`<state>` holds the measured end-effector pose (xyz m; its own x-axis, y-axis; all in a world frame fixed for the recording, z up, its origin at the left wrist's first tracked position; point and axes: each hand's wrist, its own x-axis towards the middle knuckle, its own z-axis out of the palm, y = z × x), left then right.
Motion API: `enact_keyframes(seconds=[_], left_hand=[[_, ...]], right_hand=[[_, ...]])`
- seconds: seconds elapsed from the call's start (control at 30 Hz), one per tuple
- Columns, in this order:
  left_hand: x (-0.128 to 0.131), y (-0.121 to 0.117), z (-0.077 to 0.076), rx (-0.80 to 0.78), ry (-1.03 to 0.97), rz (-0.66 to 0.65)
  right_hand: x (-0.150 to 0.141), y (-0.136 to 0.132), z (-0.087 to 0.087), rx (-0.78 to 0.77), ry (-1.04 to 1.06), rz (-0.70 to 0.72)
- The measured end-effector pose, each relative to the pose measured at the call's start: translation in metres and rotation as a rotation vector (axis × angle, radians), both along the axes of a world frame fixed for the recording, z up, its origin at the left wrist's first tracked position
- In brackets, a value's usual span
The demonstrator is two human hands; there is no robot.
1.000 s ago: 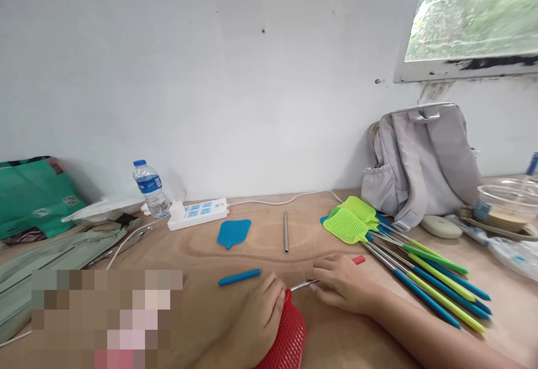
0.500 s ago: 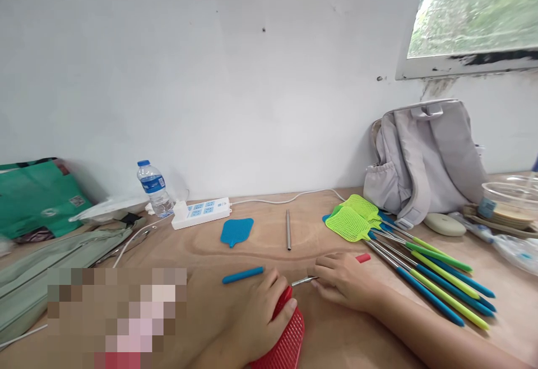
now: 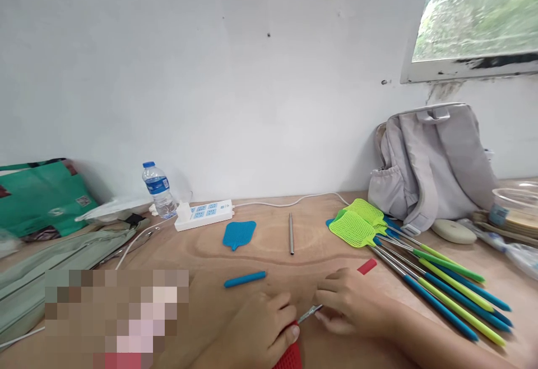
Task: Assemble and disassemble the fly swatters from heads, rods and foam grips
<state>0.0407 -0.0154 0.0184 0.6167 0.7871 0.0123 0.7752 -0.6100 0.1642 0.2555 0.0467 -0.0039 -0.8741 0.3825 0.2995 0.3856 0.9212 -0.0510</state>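
Note:
My left hand (image 3: 263, 324) is closed on a red fly swatter head (image 3: 290, 358), its thumb lying along the neck. Between my hands shows a short stretch of metal rod (image 3: 310, 313), its left end right at the red neck; whether it sits inside, I cannot tell. My right hand (image 3: 351, 301) pinches that rod. Past its knuckles a red handle (image 3: 367, 266) sticks out; my fingers hide where handle and rod meet. A blue handle (image 3: 245, 279) lies beyond my left hand, with a blue swatter head (image 3: 239, 235) and a loose metal rod (image 3: 291, 234) farther back.
At the right lie several fly swatters (image 3: 357, 229) with green and blue parts. Behind them a grey backpack (image 3: 437, 161) leans on the wall, near a plastic cup (image 3: 515, 206). A white power strip (image 3: 204, 216), a water bottle (image 3: 158, 189) and a green bag (image 3: 46, 201) stand at the left.
The red swatter head and my left hand have moved down towards me. The rod is tilted more steeply, its left end now at the red neck. More of the red handle shows.

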Motion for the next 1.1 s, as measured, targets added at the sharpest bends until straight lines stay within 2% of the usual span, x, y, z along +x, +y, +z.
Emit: enact_keyframes(seconds=[0.27, 0.5, 0.63, 1.1], left_hand=[[0.0, 0.001, -0.005, 0.041, 0.05, -0.071], [0.005, 0.001, 0.001, 0.03, 0.162, -0.139], [0.007, 0.002, 0.0, 0.021, 0.148, -0.166], [0.004, 0.003, -0.029, 0.157, 0.154, -0.209]], right_hand=[[-0.003, -0.007, 0.006, -0.064, -0.082, -0.013], [-0.004, -0.012, 0.006, -0.099, -0.12, -0.033], [-0.006, -0.015, 0.003, -0.13, -0.107, -0.019], [-0.015, -0.023, -0.009, -0.012, -0.132, 0.012]])
